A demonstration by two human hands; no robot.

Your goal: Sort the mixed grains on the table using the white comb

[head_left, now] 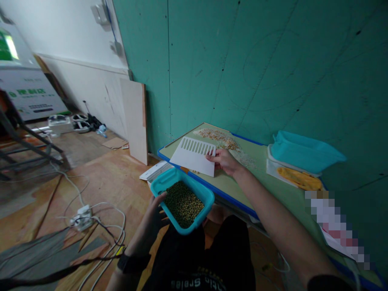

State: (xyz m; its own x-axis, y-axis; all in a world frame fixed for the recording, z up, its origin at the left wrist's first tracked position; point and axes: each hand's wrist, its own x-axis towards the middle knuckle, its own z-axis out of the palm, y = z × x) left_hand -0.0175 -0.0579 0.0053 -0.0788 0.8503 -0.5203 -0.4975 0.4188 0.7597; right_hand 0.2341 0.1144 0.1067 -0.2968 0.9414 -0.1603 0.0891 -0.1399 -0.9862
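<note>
My left hand (156,214) grips a turquoise plastic basin (206,212) by its left rim, thumb over the edge. Green and tan beans (183,204) cover the basin's bottom. In my right hand (222,160) is a white slotted scraper (192,157), pinched at its right end. The scraper is held over the table's front edge, just above and behind the basin, with its row of slots facing the wall. Behind it a spread of pale grains and tan beans (216,135) lies on the green tabletop (257,178).
A larger turquoise container (307,151) stands on the table's right side, with a yellow cloth-like item (298,179) before it. A white box (156,169) is left of the table. White cables and a power strip (82,218) lie on the floor. A green wall (242,72) rises behind.
</note>
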